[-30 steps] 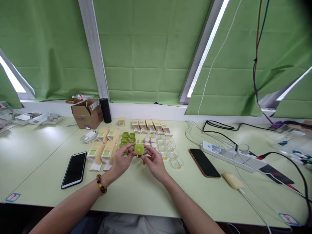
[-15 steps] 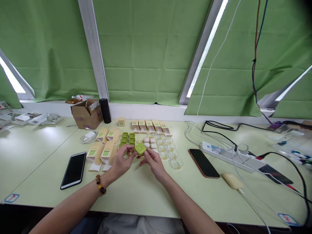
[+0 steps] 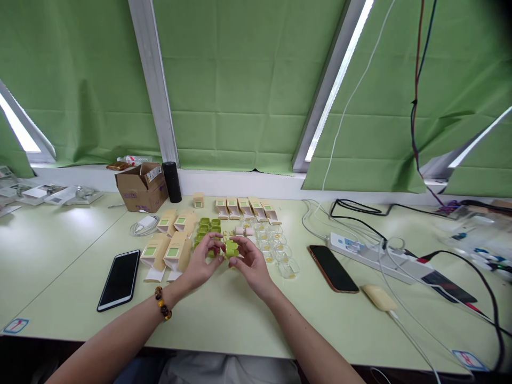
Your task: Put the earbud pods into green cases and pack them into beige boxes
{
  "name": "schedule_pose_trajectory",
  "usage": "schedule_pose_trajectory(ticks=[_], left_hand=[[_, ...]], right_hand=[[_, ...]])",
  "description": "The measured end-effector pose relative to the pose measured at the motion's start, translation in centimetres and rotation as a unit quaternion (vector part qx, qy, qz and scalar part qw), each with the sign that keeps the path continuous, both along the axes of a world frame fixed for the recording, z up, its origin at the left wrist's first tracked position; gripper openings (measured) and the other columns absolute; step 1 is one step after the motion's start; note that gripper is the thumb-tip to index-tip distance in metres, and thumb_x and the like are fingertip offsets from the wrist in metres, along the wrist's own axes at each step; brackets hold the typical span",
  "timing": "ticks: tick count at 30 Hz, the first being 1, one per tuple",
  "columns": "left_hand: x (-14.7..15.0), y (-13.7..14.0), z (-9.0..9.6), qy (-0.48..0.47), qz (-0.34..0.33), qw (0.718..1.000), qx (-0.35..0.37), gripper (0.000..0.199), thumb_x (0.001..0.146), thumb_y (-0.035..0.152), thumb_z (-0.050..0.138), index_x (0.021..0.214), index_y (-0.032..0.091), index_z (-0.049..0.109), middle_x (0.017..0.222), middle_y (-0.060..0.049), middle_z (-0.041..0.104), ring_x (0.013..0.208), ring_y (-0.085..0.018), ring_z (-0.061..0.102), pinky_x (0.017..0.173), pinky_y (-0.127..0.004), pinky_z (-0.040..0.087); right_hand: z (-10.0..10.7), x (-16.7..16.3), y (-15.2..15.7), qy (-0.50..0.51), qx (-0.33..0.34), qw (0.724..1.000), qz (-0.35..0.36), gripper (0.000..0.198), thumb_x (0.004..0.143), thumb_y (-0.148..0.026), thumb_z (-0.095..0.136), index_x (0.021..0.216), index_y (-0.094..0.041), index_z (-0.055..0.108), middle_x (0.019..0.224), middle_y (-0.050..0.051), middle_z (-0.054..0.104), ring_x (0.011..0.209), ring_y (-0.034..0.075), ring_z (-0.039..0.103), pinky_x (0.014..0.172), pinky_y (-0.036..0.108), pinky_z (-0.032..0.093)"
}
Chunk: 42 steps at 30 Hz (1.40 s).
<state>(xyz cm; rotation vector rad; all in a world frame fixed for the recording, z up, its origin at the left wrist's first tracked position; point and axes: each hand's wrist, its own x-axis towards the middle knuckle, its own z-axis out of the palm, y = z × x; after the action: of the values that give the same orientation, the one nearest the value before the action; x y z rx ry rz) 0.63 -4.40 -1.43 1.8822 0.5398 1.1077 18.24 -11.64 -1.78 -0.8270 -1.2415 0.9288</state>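
Note:
A small green plastic case (image 3: 231,249) is up above the table between my hands. My right hand (image 3: 252,265) grips its right side, thumb below and fingers over the top. The bent fingers and thumb of my left hand (image 3: 203,261) close on its left edge; their exact contact is hard to see. Behind my left hand stand rows of green case parts (image 3: 205,228). Clear plastic cups (image 3: 276,240) with yellow bits inside lie beyond my right hand, beside a few pale pink pieces (image 3: 243,231).
Open cream cartons (image 3: 178,252) stand left of my hands, and more cartons (image 3: 247,208) line the back. A white phone (image 3: 119,280) lies left, a dark phone (image 3: 333,268) right. Farther right are a power strip (image 3: 368,256) and loose cables. A cardboard box (image 3: 142,189) sits at back left.
The green case has been turned from showing its broad rounded face to a narrower, more stepped side. My fingers have shifted around it, with the right fingers now over its top.

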Motion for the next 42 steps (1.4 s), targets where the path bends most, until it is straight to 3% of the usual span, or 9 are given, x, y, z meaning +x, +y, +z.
schedule_pose_trajectory(ticks=[3,7,11,16,21,24,27,33,42], left_hand=[[-0.2,0.5,0.1,-0.041,-0.097,0.989,-0.102,0.044,0.099,0.045,0.066,0.135,0.023,0.056,0.109,-0.011,0.073,0.100,-0.025,0.073,0.087,-0.040,0.061],[-0.4,0.9,-0.2,-0.063,-0.170,0.970,-0.159,0.058,0.094,0.051,0.075,0.144,0.026,0.058,0.142,-0.017,0.066,0.131,-0.032,0.066,0.104,-0.046,0.059],[-0.3,1.2,-0.7,-0.077,-0.180,0.964,-0.181,0.069,0.083,0.041,0.089,0.145,0.026,0.062,0.156,-0.017,0.058,0.146,-0.034,0.055,0.115,-0.047,0.053],[-0.1,1.4,-0.1,-0.111,-0.142,0.962,-0.205,0.064,0.077,0.026,0.093,0.137,0.022,0.069,0.139,-0.015,0.071,0.133,-0.032,0.065,0.111,-0.045,0.054],[-0.1,1.8,0.5,-0.155,-0.072,0.968,-0.184,0.056,0.072,0.016,0.092,0.123,0.020,0.071,0.133,-0.013,0.074,0.127,-0.029,0.068,0.106,-0.040,0.056],[-0.1,2.0,0.5,-0.186,-0.041,0.968,-0.161,0.057,0.068,0.012,0.093,0.119,0.019,0.072,0.134,-0.012,0.073,0.131,-0.028,0.066,0.109,-0.040,0.054],[0.0,2.1,0.4,-0.200,-0.025,0.966,-0.162,0.056,0.066,0.010,0.093,0.117,0.019,0.071,0.133,-0.012,0.073,0.130,-0.029,0.066,0.107,-0.041,0.055],[0.0,2.0,0.6,-0.213,-0.031,0.964,-0.155,0.054,0.068,0.010,0.092,0.115,0.019,0.068,0.133,-0.014,0.074,0.130,-0.030,0.067,0.106,-0.043,0.056],[0.0,1.8,0.6,-0.208,-0.026,0.965,-0.159,0.055,0.068,0.012,0.092,0.117,0.019,0.067,0.135,-0.014,0.072,0.131,-0.030,0.066,0.106,-0.043,0.056]], right_hand=[[0.2,0.0,-0.2,-0.054,0.027,0.998,-0.033,0.043,0.087,-0.035,0.080,0.128,-0.030,0.068,0.128,0.009,0.068,0.113,0.025,0.068,0.093,0.040,0.061],[0.7,0.1,-0.6,-0.139,0.064,0.986,-0.068,0.047,0.086,-0.020,0.074,0.132,-0.032,0.070,0.138,0.008,0.067,0.129,0.028,0.060,0.106,0.046,0.054],[0.9,-0.1,-1.1,-0.191,0.057,0.976,-0.086,0.061,0.085,-0.013,0.069,0.143,-0.034,0.064,0.134,0.008,0.068,0.116,0.026,0.061,0.097,0.044,0.056],[0.7,0.2,-0.8,-0.213,0.094,0.962,-0.146,0.061,0.087,-0.009,0.062,0.144,-0.031,0.060,0.136,0.008,0.066,0.113,0.025,0.061,0.095,0.042,0.054],[0.0,1.2,-0.2,-0.390,0.121,0.866,-0.289,0.022,0.089,-0.009,0.062,0.100,-0.024,0.074,0.105,0.008,0.072,0.111,0.029,0.055,0.096,0.045,0.047],[-0.5,1.2,-0.2,-0.538,0.107,0.785,-0.289,0.013,0.085,-0.012,0.072,0.091,-0.023,0.076,0.105,0.009,0.072,0.110,0.031,0.053,0.093,0.045,0.043],[-1.0,0.8,-0.3,-0.618,0.103,0.733,-0.265,0.011,0.079,-0.013,0.078,0.086,-0.022,0.077,0.108,0.010,0.071,0.113,0.031,0.051,0.096,0.045,0.040],[-1.6,0.7,-0.1,-0.670,0.099,0.689,-0.258,0.010,0.081,-0.012,0.077,0.083,-0.021,0.078,0.111,0.012,0.068,0.116,0.032,0.048,0.102,0.046,0.036],[-2.3,0.4,0.3,-0.690,0.115,0.667,-0.256,0.013,0.083,-0.008,0.074,0.081,-0.020,0.077,0.109,0.013,0.069,0.112,0.031,0.051,0.100,0.046,0.039]])
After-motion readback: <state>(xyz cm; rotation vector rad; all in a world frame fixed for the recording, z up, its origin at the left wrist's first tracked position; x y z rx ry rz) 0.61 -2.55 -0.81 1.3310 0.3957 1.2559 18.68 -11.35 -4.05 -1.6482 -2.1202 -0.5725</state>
